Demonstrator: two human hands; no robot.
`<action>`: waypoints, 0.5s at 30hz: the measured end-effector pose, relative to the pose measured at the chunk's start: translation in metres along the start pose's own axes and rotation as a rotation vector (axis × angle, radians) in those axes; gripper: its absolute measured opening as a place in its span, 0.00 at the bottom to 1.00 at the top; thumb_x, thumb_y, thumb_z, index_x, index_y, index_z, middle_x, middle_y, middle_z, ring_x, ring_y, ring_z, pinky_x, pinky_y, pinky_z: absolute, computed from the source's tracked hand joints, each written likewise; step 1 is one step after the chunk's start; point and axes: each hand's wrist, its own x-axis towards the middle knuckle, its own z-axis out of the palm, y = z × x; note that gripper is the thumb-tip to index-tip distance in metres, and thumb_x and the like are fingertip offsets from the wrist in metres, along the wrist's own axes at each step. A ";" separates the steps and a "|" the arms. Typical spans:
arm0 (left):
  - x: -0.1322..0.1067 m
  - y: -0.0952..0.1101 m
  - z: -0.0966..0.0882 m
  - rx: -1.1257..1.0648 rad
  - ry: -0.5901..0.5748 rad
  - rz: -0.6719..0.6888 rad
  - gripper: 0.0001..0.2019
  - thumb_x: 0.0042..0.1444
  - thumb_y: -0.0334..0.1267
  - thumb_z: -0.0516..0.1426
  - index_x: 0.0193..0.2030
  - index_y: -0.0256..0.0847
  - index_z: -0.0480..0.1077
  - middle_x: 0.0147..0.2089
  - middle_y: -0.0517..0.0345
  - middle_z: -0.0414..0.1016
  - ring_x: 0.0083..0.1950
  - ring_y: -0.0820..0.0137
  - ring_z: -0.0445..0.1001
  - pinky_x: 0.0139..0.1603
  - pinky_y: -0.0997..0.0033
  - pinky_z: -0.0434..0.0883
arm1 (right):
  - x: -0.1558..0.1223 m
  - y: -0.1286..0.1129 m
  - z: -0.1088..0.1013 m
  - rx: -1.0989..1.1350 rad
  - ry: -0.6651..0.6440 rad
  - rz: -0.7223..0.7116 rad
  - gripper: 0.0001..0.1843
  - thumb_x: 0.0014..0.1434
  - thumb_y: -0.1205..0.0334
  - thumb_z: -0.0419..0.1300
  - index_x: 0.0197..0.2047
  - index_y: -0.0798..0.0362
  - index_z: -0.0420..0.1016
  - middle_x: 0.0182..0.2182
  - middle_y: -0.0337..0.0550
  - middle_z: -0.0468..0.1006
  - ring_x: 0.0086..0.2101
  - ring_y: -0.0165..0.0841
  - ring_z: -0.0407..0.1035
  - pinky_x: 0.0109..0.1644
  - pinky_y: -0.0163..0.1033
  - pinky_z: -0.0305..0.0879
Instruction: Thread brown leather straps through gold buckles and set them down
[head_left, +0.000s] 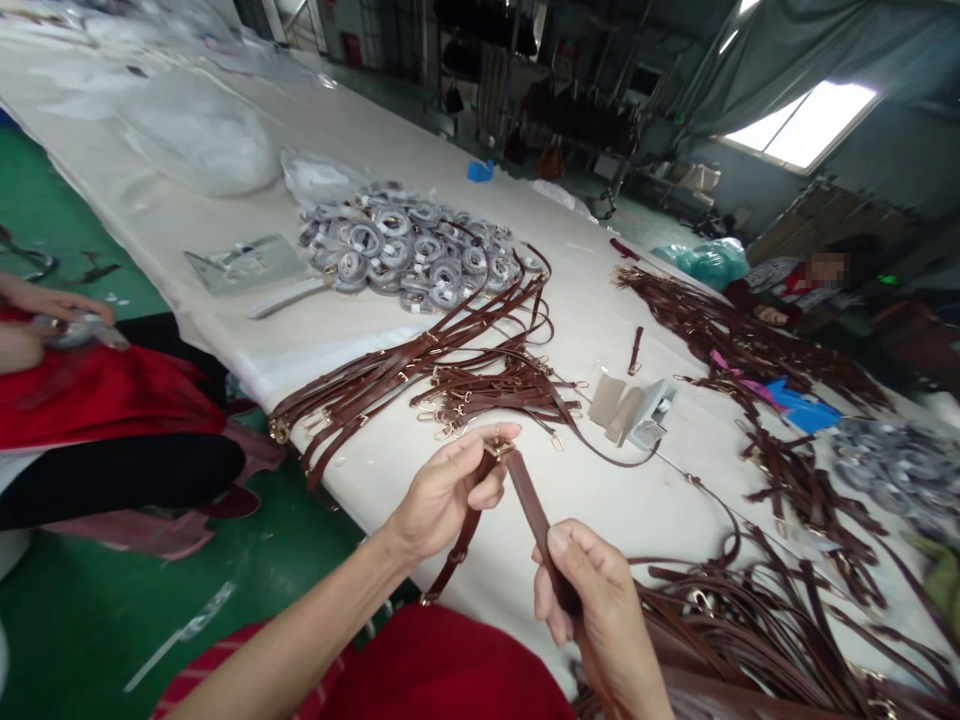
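Observation:
Both my hands are on a brown leather strap point(531, 492) held above the table's near edge. My left hand point(448, 492) pinches it at a gold-coloured metal buckle point(496, 449), and a narrower strap length point(459, 555) hangs down below those fingers. Lower and to the right, my right hand point(589, 585) closes round the wider part, thumb on top. Just beyond my hands lies a bunch of short brown straps point(495, 393) with gold clasps. A pile of long brown straps point(690, 610) sits beside my right hand.
Plastic-wrapped coiled straps point(405, 245) are heaped on the white table point(247, 335). More long straps point(367, 385) overhang its left edge. A small grey box point(646, 412) stands ahead. One person in red sits at left, hands point(67, 315) on something wrapped; another person point(787, 285) is across the table.

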 end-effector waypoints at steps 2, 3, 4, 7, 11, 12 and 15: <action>0.000 -0.003 0.001 0.014 -0.005 -0.002 0.19 0.59 0.44 0.63 0.53 0.35 0.76 0.23 0.63 0.61 0.22 0.80 0.53 0.25 0.78 0.54 | -0.001 0.001 0.000 -0.004 0.013 0.016 0.25 0.60 0.39 0.61 0.31 0.55 0.70 0.15 0.38 0.73 0.12 0.21 0.55 0.18 0.29 0.40; 0.000 -0.004 0.001 0.015 -0.001 -0.001 0.19 0.58 0.44 0.64 0.53 0.36 0.76 0.25 0.62 0.64 0.22 0.80 0.54 0.25 0.77 0.54 | -0.001 0.001 0.000 -0.006 0.017 0.027 0.26 0.59 0.38 0.61 0.31 0.55 0.70 0.15 0.37 0.73 0.12 0.21 0.55 0.18 0.28 0.40; 0.000 -0.004 0.002 0.015 0.005 0.001 0.19 0.58 0.44 0.64 0.53 0.36 0.76 0.28 0.60 0.67 0.22 0.81 0.54 0.26 0.77 0.54 | -0.002 0.002 -0.001 -0.006 0.021 0.039 0.26 0.59 0.38 0.62 0.31 0.55 0.70 0.15 0.37 0.73 0.12 0.20 0.55 0.18 0.28 0.39; 0.001 -0.006 0.001 0.027 0.009 -0.002 0.19 0.57 0.44 0.64 0.53 0.38 0.76 0.34 0.56 0.70 0.23 0.81 0.55 0.26 0.75 0.53 | -0.002 0.005 -0.002 0.011 0.022 0.066 0.27 0.57 0.37 0.63 0.31 0.55 0.70 0.14 0.36 0.72 0.12 0.19 0.54 0.17 0.28 0.39; -0.001 -0.012 -0.002 0.067 -0.023 -0.017 0.20 0.59 0.46 0.63 0.54 0.37 0.75 0.24 0.62 0.63 0.23 0.78 0.55 0.27 0.74 0.52 | 0.000 0.009 -0.005 0.026 0.021 0.054 0.27 0.57 0.36 0.63 0.31 0.55 0.70 0.14 0.36 0.72 0.11 0.19 0.52 0.17 0.27 0.39; -0.001 -0.014 -0.003 0.075 -0.029 -0.021 0.20 0.59 0.46 0.62 0.55 0.37 0.75 0.23 0.63 0.61 0.23 0.78 0.54 0.28 0.74 0.51 | 0.001 0.010 -0.006 0.026 0.021 0.049 0.27 0.57 0.36 0.63 0.31 0.55 0.70 0.14 0.36 0.72 0.11 0.19 0.52 0.17 0.27 0.39; -0.001 -0.015 -0.004 0.085 -0.018 -0.014 0.21 0.58 0.46 0.64 0.54 0.37 0.76 0.26 0.59 0.66 0.24 0.78 0.55 0.27 0.73 0.51 | 0.002 0.012 -0.009 0.020 0.016 0.045 0.27 0.57 0.36 0.63 0.31 0.55 0.70 0.13 0.37 0.72 0.11 0.19 0.52 0.16 0.27 0.39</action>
